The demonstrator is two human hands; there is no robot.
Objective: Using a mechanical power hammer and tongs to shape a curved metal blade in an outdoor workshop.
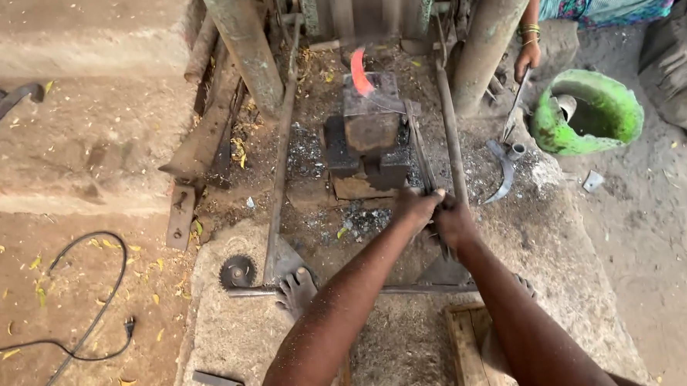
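Long dark iron tongs (419, 147), pointing away toward blocky dark anvil (371, 122); handles clenched in left hand (416, 207) and right hand (453, 221).

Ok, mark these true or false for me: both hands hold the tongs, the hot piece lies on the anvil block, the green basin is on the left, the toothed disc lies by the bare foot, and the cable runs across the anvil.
1. Both hands, left hand and right hand, have a grip on the long tongs. True.
2. The glowing curved metal piece lies on the anvil block. True.
3. The green basin is on the left. False: it sits on the right.
4. The toothed disc lies by the bare foot. True.
5. The black cable runs across the anvil block. False: it lies on the ground at far left.
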